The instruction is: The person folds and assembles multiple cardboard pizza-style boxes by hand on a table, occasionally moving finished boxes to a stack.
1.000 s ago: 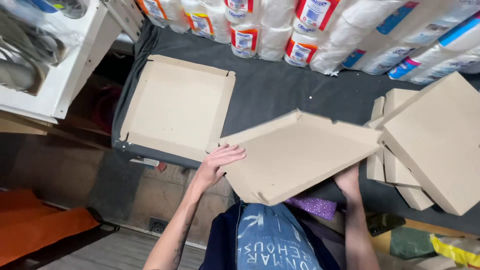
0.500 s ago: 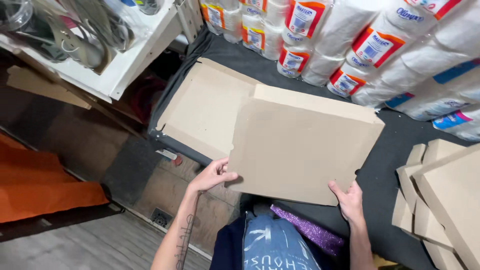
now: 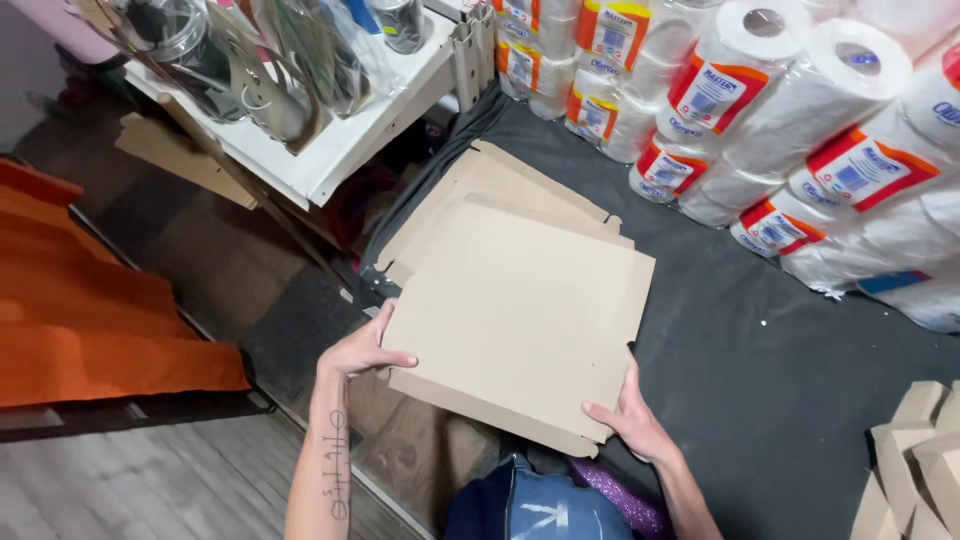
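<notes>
I hold a flat brown cardboard box blank [image 3: 520,320] level, just above a dark grey cloth-covered table [image 3: 760,350]. My left hand [image 3: 362,350] grips its near left edge, thumb on top. At the near right corner, my right hand [image 3: 628,412] holds it from below. The blank partly covers a second flat cardboard piece [image 3: 470,190] lying on the cloth beneath it, offset towards the far left.
Wrapped paper rolls [image 3: 800,130] are stacked along the far right of the table. A white shelf with bagged metal items [image 3: 300,90] stands at the upper left. More folded cardboard [image 3: 915,460] sits at the right edge. An orange cloth [image 3: 90,320] lies on the floor, left.
The held cardboard blank has moved left and down, from beside the lying piece to over it. The view has tilted left, so the cardboard stack at the right is nearly out of frame.
</notes>
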